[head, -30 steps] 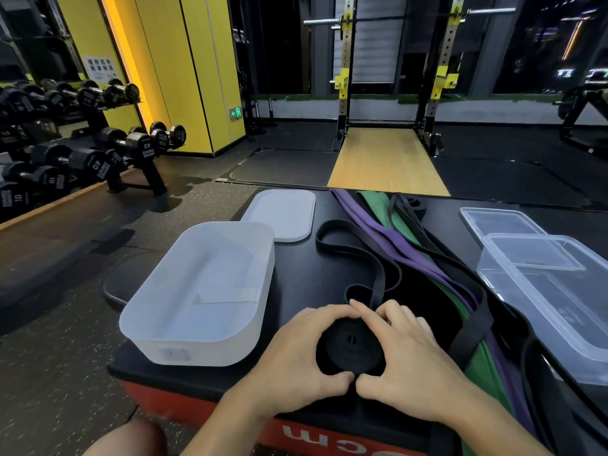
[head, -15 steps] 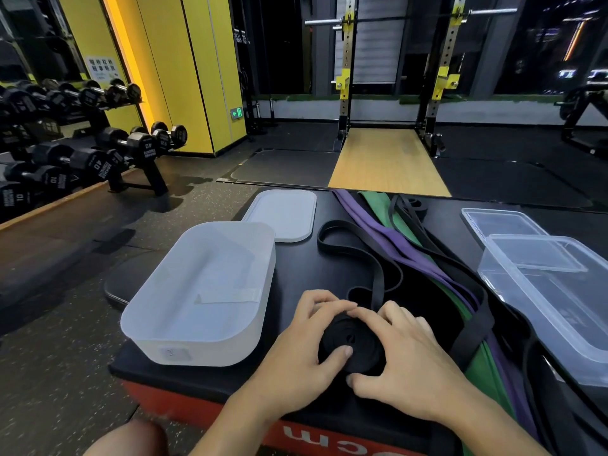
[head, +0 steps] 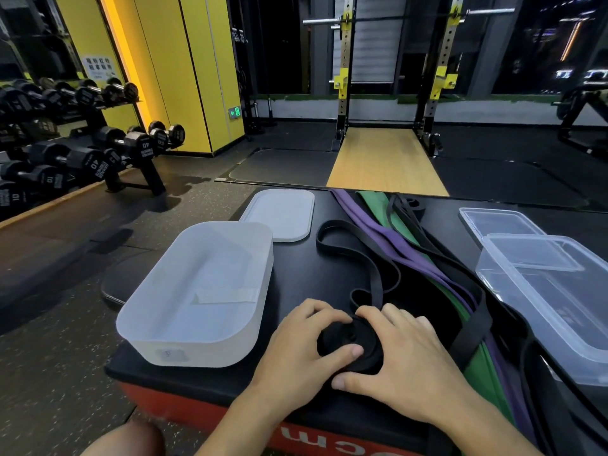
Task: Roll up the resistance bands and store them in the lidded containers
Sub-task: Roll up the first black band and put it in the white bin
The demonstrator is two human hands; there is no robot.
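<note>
A black resistance band [head: 348,345] lies partly rolled into a flat coil near the front of the black box top [head: 312,268]. My left hand [head: 302,353] and my right hand [head: 404,360] grip the coil from both sides, thumbs on its near edge. The band's loose tail [head: 353,245] loops away toward the back. Purple [head: 385,235], green [head: 378,209] and more black bands lie stretched to the right. An open white container [head: 197,294] stands to the left, its lid [head: 279,213] behind it.
A clear container [head: 559,307] and its clear lid [head: 506,225] sit at the right. The box has a red front edge. Dumbbell racks [head: 82,153] stand on the left, a squat rack [head: 394,77] beyond.
Both hands have turned the coil, the left thumb sliding onto its front. The loose tail has pulled in slightly and the coil looks a little thicker.
</note>
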